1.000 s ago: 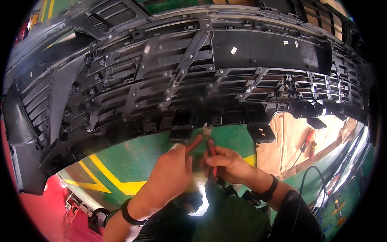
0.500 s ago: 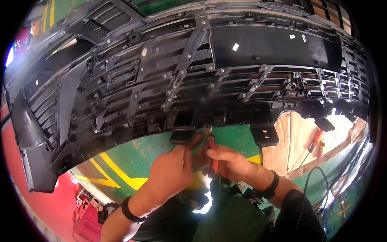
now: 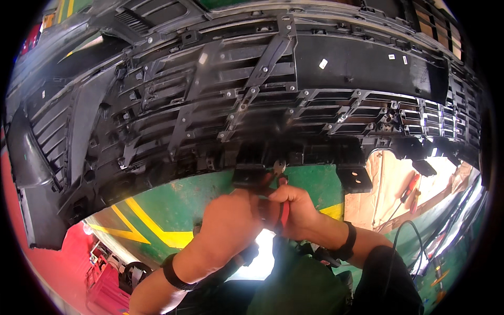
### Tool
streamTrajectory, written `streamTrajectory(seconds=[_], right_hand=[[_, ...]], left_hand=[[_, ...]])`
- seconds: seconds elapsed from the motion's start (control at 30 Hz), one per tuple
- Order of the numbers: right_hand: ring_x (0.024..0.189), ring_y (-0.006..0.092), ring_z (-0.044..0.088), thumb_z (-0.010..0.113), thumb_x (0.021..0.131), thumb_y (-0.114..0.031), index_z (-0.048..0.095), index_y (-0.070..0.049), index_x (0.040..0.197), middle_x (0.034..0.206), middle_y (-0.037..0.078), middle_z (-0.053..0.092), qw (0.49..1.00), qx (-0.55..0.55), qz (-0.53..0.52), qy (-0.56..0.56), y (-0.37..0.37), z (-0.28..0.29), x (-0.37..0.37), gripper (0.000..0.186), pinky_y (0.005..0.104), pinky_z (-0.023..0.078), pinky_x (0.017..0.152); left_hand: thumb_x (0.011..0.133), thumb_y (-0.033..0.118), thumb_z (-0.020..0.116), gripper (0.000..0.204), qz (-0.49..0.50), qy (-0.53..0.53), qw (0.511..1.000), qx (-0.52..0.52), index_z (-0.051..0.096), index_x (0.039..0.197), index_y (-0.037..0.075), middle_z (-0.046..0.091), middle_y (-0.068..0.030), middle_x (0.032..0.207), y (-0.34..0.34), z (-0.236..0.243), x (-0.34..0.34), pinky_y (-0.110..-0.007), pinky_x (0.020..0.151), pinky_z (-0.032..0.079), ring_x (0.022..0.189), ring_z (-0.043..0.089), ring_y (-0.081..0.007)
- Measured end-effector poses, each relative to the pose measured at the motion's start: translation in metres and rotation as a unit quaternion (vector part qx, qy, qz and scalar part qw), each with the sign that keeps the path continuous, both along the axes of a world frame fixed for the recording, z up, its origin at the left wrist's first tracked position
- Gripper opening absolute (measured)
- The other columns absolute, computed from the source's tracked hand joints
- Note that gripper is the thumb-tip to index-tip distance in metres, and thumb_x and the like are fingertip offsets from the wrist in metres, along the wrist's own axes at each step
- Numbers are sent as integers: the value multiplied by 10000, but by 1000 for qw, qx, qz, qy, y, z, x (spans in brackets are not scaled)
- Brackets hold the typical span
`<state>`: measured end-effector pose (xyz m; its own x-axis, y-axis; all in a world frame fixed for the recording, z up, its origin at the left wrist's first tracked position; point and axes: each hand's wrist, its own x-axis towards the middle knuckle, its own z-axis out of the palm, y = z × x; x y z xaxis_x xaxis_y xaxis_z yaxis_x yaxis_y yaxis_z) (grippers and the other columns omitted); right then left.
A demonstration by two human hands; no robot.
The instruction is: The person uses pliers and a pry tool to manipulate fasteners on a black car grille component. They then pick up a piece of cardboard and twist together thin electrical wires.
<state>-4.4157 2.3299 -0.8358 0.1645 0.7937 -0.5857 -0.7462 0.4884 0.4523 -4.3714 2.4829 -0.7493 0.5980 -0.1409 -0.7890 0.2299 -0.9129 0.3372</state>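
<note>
A large black plastic car bumper [image 3: 173, 137] lies across the view, its ribbed inner side facing me. At its lower middle edge, beside a black tab, are the metal jaws of red-handled pliers [image 3: 280, 167]. My right hand [image 3: 296, 212] is closed around a red handle, thumb on top. Next to it, my left hand [image 3: 231, 223] is closed with its knuckles up, just below the tab, and appears to grip the other handle. Its fingertips are mostly hidden. What the jaws bite on is too dark to make out.
A red-handled screwdriver [image 3: 410, 188] and another tool lie on brown cardboard [image 3: 362, 210] at right. A black cable [image 3: 404, 231] loops near my right arm. Pink-red equipment [image 3: 107, 283] stands at lower left. Yellow lines mark the green floor [image 3: 173, 205].
The pliers' handles have come closer together and both hands have drawn nearer each other. The bumper appears shifted slightly right and down in view.
</note>
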Motion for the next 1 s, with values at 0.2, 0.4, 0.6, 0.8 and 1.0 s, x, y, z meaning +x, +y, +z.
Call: streamTrajectory(seconds=[0.2,0.4,0.6,0.8,1.0], right_hand=[[1107,384,593,499,853,-257,585,13,651,1131,227,651,998,9,-8,63,2,6,1,349,529,396,1063],[1111,416,596,481,868,-263,531,19,554,1098,268,650,997,-11,9,76,-4,13,7,426,551,409,1063],[1119,382,602,467,893,-269,552,-18,592,1070,216,656,997,-22,15,70,-3,8,6,401,568,419,1044],[1098,345,612,510,873,-173,577,-9,1041,1102,158,626,994,-73,50,67,-20,8,-8,244,576,433,1028],[969,262,659,558,857,-98,509,17,1239,1104,131,647,897,-230,279,-252,-59,39,-9,402,405,518,855]], left_hand=[[948,181,564,262,20,43,998,-38,649,873,-55,649,-276,765,5,1,8,-517,693,507,761,632,-480],[956,197,564,308,26,89,996,15,664,818,-59,653,-277,774,3,5,15,-507,716,512,775,639,-474],[968,241,547,356,-27,52,998,-28,671,814,-56,646,-280,763,9,1,15,-505,710,516,758,638,-470],[957,296,573,388,-16,125,991,-38,685,776,-28,648,-266,759,1,4,11,-501,693,515,744,641,-456],[925,284,573,352,93,79,988,-96,683,789,-22,663,-243,767,26,-46,-29,-471,692,527,757,659,-426]])
